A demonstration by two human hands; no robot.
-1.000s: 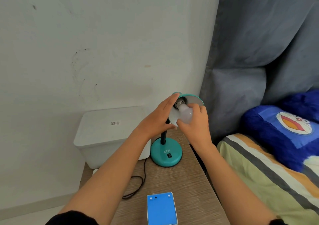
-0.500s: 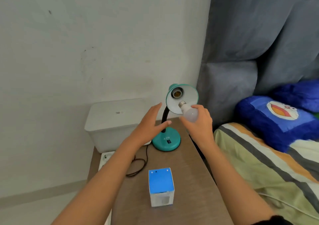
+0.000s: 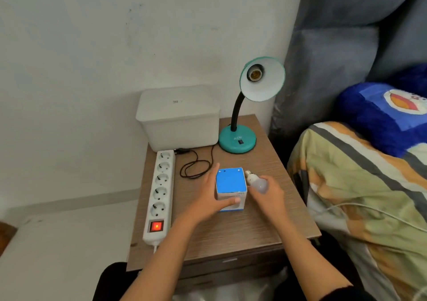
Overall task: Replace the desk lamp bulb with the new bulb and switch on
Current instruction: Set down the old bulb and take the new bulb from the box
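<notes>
The teal desk lamp [image 3: 238, 139] stands at the back of the wooden bedside table [image 3: 231, 231], its shade tilted toward me with the socket [image 3: 255, 74] bare. My right hand [image 3: 268, 194] holds a white bulb [image 3: 257, 183] low over the table, screw base pointing away, just right of a blue-topped bulb box [image 3: 231, 181]. My left hand [image 3: 212, 199] wraps the box's left side, thumb across its front face.
A white power strip [image 3: 161, 192] with a lit red switch [image 3: 156, 226] lies along the table's left edge; the lamp's black cord [image 3: 196, 166] coils beside it. A white lidded bin [image 3: 178, 118] sits at back left. A bed with striped cover [image 3: 360, 196] borders the right.
My right hand unscrewed the bulb from the lamp and brought it down beside the box. My left hand left the shade and closed on the box. The view tilted down.
</notes>
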